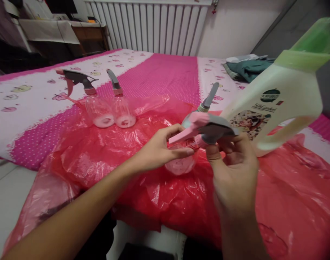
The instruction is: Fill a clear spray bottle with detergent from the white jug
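A small clear spray bottle stands on the red plastic sheet, with the fingers of my left hand closed around its neck. My right hand grips the grey and pink spray head by its collar, tilted at the bottle's mouth. Whether the head's threads are engaged, I cannot tell. Just behind them is another spray bottle with a grey head, partly hidden. Off to the left, two clear spray bottles, one with a black and pink head and one with a grey head, stand side by side.
A large white detergent jug with a green cap stands close by my right hand. Crinkled red plastic covers the near part of the pink patterned bed. Folded clothes lie behind the jug; a radiator lines the wall.
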`<control>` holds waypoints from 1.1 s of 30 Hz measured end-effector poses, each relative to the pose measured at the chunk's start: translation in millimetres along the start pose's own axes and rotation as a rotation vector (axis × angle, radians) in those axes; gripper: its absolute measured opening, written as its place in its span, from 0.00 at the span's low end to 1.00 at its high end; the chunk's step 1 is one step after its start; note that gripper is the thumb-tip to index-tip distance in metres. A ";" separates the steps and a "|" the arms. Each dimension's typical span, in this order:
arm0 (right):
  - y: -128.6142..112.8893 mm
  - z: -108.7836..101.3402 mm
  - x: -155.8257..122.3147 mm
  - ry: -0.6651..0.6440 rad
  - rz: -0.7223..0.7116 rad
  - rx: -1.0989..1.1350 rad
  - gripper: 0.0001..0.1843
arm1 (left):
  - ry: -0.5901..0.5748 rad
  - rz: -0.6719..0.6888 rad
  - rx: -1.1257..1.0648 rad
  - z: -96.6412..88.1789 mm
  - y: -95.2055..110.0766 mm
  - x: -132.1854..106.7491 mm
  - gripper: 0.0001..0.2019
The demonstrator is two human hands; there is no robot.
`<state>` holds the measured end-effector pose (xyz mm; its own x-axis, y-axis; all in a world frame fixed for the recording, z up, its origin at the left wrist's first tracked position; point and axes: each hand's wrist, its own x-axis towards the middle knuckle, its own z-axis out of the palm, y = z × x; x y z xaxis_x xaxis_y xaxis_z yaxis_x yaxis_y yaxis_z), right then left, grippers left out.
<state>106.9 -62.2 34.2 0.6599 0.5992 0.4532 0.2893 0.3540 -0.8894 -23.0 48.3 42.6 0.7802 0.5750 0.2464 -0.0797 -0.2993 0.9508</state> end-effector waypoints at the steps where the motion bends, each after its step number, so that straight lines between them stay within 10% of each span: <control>1: -0.6 0.7 -0.5 -0.001 -0.004 0.004 0.10 | 0.000 0.007 -0.009 0.0 -0.3 0.1 0.14; 33: 1.6 0.6 -0.7 0.025 0.020 0.022 0.10 | -0.016 0.031 -0.036 1.4 2.2 1.1 0.14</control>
<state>106.5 -61.6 32.5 0.6826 0.5883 0.4335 0.2605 0.3583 -0.8965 -21.4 47.2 44.7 0.7870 0.5532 0.2731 -0.1261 -0.2890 0.9490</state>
